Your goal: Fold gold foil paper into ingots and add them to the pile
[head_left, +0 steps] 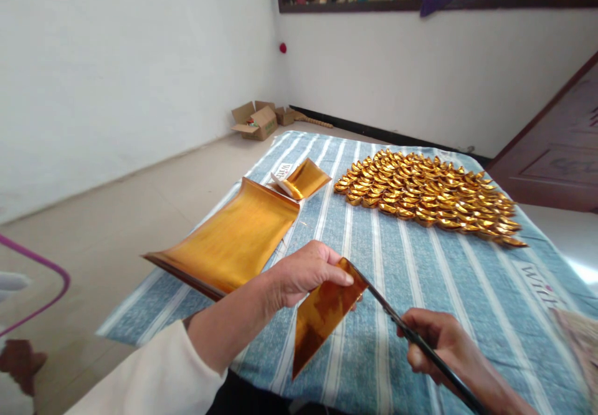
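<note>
Right now the left hand (306,271) pinches the top edge of a single sheet of shiny gold foil paper (327,312), thumb on the near face and fingers curled behind it, so the sheet hangs at a slant just above the blue-and-white striped cloth (420,278). The right hand (439,343) is closed around a thin, dark, flat rod (411,334), whose far end meets the upper corner of the sheet next to the left thumb; whether it lies along a fold or just touches the edge cannot be told.

As a judgement, the step in hand is the first crease on a fresh sheet, with the rod serving as a folding edge. The next move looks to call for keeping the rod tight against the foil while the left fingers turn the paper over it, since thin foil slips and wrinkles easily.

To the left, touching the cloth's edge, lies a curled stack of large gold foil sheets (233,237), and beyond it a smaller open packet of gold sheets (303,179). Farther right, well apart from the hands, a broad heap of folded gold paper ingots (427,194) rests on the cloth. Open brown cardboard boxes (256,120) stand on the floor by the white wall.
</note>
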The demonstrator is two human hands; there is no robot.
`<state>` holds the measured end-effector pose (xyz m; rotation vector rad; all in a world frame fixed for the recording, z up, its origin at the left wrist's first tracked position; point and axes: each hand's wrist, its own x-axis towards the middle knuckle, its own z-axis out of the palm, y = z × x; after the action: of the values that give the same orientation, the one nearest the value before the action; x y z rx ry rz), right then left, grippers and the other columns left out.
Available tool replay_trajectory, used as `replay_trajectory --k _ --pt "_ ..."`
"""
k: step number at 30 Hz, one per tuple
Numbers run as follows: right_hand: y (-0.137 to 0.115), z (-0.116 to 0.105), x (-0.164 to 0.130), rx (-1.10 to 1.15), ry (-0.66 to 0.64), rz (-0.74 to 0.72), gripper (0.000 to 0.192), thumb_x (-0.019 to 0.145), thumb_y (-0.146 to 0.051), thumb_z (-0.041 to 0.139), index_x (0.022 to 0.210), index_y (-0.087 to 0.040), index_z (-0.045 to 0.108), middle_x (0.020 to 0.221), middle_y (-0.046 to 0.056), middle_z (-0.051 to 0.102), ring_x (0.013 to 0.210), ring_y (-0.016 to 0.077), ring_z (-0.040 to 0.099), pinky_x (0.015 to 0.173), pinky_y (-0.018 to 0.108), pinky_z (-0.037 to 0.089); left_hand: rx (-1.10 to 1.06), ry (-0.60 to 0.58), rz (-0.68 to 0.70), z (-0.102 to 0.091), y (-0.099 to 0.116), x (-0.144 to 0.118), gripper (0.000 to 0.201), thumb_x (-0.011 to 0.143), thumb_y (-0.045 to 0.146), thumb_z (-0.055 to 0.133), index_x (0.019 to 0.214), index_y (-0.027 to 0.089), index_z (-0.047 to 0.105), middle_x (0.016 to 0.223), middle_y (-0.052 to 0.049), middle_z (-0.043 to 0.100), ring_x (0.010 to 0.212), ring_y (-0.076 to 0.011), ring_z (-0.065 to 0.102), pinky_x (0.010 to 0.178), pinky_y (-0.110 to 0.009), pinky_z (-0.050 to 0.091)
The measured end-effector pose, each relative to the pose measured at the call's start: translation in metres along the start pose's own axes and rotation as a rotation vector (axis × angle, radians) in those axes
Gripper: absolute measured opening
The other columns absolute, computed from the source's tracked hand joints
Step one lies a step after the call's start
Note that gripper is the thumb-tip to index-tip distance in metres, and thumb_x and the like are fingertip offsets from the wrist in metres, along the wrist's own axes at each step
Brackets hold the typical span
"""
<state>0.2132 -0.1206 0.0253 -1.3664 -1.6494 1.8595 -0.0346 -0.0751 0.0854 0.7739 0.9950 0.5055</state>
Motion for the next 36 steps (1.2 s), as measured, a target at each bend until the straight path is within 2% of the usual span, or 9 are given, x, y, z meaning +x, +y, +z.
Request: replay_trajectory --k 6,12,18,23,30,36 --pt "0.0058 0.0005 0.0032 -0.002 0.014 0.027 0.06 0.054 -0.072 0.07 0.065 -0.017 0.049 0.051 -0.006 0.037 0.043 0.0039 0.03 0.036 0.017 0.021 0.0 0.005 -0.004 0.0 -0.0001 0.0002 0.014 0.058 0.018 0.071 0.069 0.01 0.071 0.067 -0.009 0.072 0.061 -0.0199 0.067 0.065 -0.033 0.051" --pt "0.0087 0.0028 0.0048 0.034 0.031 0.058 0.06 0.049 -0.07 0.074 0.062 -0.018 0.048 0.047 -0.005 0.043 0.039 0.0035 0.033 0.034 0.016 0.022 0.001 0.008 -0.019 -0.0008 -0.0009 0.0023 0.018 0.054 0.021 0.072 0.069 0.009 0.071 0.067 -0.01 0.072 0.061 -0.0214 0.067 0.063 -0.034 0.053" --pt "0.0089 0.0049 0.0047 0.033 0.074 0.062 0.056 0.052 -0.069 0.072 0.062 -0.018 0.05 0.046 -0.005 0.046 0.036 0.0038 0.035 0.033 0.016 0.023 -0.005 0.019 -0.021 0.0 -0.0001 0.0013 0.02 0.053 0.021 0.073 0.068 0.008 0.071 0.067 -0.011 0.072 0.06 -0.0209 0.067 0.062 -0.033 0.052" --pt "0.0069 0.0037 0.0044 0.036 0.044 0.078 0.05 0.053 -0.061 0.073 0.063 -0.018 0.049 0.047 -0.005 0.045 0.037 0.0043 0.035 0.033 0.017 0.025 -0.009 0.016 -0.036 0.0001 0.0001 0.0014 0.02 0.053 0.022 0.074 0.067 0.008 0.071 0.067 -0.011 0.073 0.061 -0.0211 0.068 0.063 -0.033 0.052" --pt "0.0097 0.0028 0.0011 0.027 0.054 -0.009 0.031 0.063 -0.041 0.071 0.068 -0.017 0.051 0.051 -0.006 0.045 0.042 0.0028 0.03 0.039 0.017 0.022 -0.008 0.014 -0.035 -0.0001 -0.0017 0.0023 0.018 0.053 0.021 0.073 0.068 0.009 0.071 0.066 -0.009 0.072 0.06 -0.0203 0.067 0.062 -0.032 0.052" --pt "0.0017 0.005 0.0032 0.05 0.031 0.047 0.039 0.058 -0.049 0.071 0.064 -0.018 0.05 0.048 -0.007 0.043 0.039 0.0032 0.031 0.036 0.017 0.023 -0.017 0.011 -0.025 0.0003 -0.0077 0.0041 0.015 0.055 0.018 0.074 0.067 0.01 0.071 0.065 -0.008 0.072 0.057 -0.0173 0.066 0.059 -0.027 0.05"
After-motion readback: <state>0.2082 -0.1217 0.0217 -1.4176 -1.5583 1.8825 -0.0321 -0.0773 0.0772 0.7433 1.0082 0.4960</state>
